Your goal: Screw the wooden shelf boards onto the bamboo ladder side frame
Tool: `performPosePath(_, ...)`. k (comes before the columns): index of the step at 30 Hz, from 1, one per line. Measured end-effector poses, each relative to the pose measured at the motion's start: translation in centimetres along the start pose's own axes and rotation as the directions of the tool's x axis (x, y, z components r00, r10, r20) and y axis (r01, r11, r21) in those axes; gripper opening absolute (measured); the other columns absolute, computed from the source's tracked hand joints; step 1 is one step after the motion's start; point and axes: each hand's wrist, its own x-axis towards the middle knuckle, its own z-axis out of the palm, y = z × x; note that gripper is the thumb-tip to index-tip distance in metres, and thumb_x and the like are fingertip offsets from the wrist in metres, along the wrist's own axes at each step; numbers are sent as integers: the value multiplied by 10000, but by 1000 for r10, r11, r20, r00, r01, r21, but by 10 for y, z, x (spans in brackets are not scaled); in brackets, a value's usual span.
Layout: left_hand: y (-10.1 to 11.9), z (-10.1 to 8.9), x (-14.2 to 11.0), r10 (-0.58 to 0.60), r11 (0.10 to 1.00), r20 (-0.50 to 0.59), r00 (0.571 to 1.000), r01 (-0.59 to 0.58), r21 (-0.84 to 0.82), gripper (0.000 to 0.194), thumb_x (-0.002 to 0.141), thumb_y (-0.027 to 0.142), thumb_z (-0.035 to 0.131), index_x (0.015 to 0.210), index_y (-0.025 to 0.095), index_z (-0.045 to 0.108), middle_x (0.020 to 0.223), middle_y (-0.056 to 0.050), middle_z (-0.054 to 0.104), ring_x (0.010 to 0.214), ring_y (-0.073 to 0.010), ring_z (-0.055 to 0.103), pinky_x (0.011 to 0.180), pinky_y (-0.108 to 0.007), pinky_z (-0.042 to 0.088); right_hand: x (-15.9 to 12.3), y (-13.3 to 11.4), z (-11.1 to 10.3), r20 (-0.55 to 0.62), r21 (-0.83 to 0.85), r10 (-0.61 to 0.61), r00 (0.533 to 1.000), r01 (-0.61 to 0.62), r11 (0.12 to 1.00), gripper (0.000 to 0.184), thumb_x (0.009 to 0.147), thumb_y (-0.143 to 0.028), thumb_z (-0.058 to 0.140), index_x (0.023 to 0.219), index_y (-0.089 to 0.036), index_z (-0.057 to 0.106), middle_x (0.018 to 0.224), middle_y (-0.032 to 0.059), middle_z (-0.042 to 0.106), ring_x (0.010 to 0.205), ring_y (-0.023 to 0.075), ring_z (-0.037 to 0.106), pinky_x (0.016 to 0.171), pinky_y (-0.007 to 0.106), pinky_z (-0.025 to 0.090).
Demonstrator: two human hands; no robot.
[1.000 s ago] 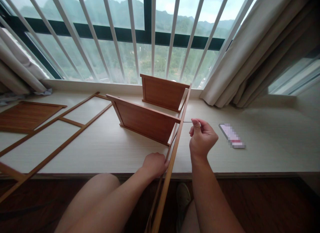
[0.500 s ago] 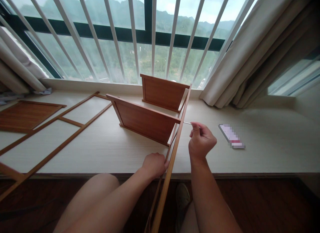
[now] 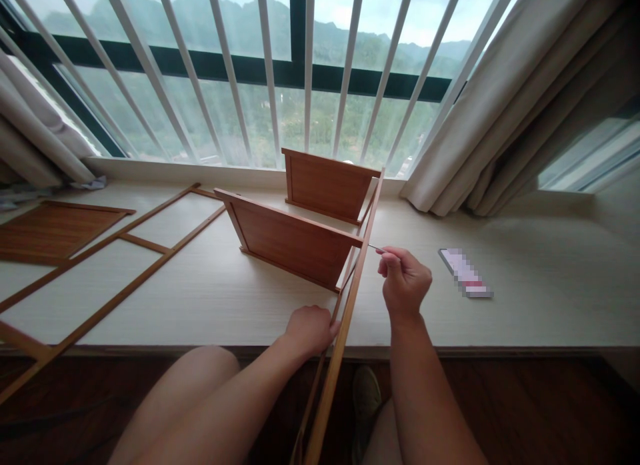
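My right hand [image 3: 407, 278] is closed in a pinch on a thin metal hex key [image 3: 376, 248]. The tip of that key meets the outer side of an upright wooden side frame [image 3: 356, 278], level with the top edge of a wooden shelf panel [image 3: 293, 242]. My left hand [image 3: 311, 328] grips the near part of this frame from the left, its fingertips partly hidden behind the rail. A second wooden panel [image 3: 330, 185] joins the frame farther back, by the window. Both panels stand on edge on the pale ledge [image 3: 190, 305].
Another ladder-like wooden frame [image 3: 145, 278] lies at the left, with a loose wooden panel [image 3: 65, 228] beyond it. A phone [image 3: 463, 272] rests to the right of my right hand. Barred windows and a curtain [image 3: 480, 105] border the ledge.
My right hand has turned at the wrist and shifted slightly, with the hex key still at the frame. The left hand and the wooden parts stay in place.
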Motion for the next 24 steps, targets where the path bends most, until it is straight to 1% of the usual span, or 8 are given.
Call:
performPosePath(4, 0, 2, 2, -8, 1000, 1, 1000, 8, 3, 559, 920, 510, 301, 955, 149, 727, 963, -185, 709, 913, -333, 676, 771, -425, 527, 2, -1, -2, 19, -1, -7, 1000, 7, 1000, 315, 874, -454, 614, 784, -175, 729, 510, -37, 535, 466, 106, 494, 492, 245, 394)
performPosePath(9, 0, 6, 3, -4, 1000, -14, 1000, 4, 12, 556, 917, 515, 310, 936, 150, 730, 940, -177, 713, 888, -329, 683, 751, -418, 532, 3, -3, -3, 34, 17, 24, 999, -24, 1000, 290, 875, -427, 627, 811, -166, 738, 502, -41, 524, 463, 104, 478, 483, 244, 375)
performPosePath(17, 0, 6, 3, -2, 1000, -13, 1000, 2, 14, 552, 919, 506, 308, 944, 152, 731, 947, -177, 713, 900, -329, 680, 759, -420, 530, 3, -4, -3, 48, 15, 91, 995, -92, 996, 399, 890, -503, 574, 793, -151, 734, 492, -34, 511, 452, 108, 467, 476, 250, 359)
performPosePath(21, -1, 5, 3, -1, 1000, -1, 1000, 1, 13, 562, 921, 509, 301, 963, 151, 733, 960, -181, 713, 902, -329, 679, 764, -418, 528, 3, -5, -4, 60, 10, 98, 993, -99, 995, 426, 906, -515, 541, 788, -152, 729, 483, -35, 490, 440, 105, 451, 466, 247, 336)
performPosePath(24, -1, 7, 4, 0, 1000, -11, 1000, 0, 16, 565, 921, 512, 300, 966, 152, 734, 962, -181, 714, 901, -327, 678, 765, -418, 528, 2, -5, -4, 77, -12, 83, 994, -83, 997, 413, 918, -499, 532, 774, -156, 712, 483, -37, 483, 441, 104, 443, 468, 246, 326)
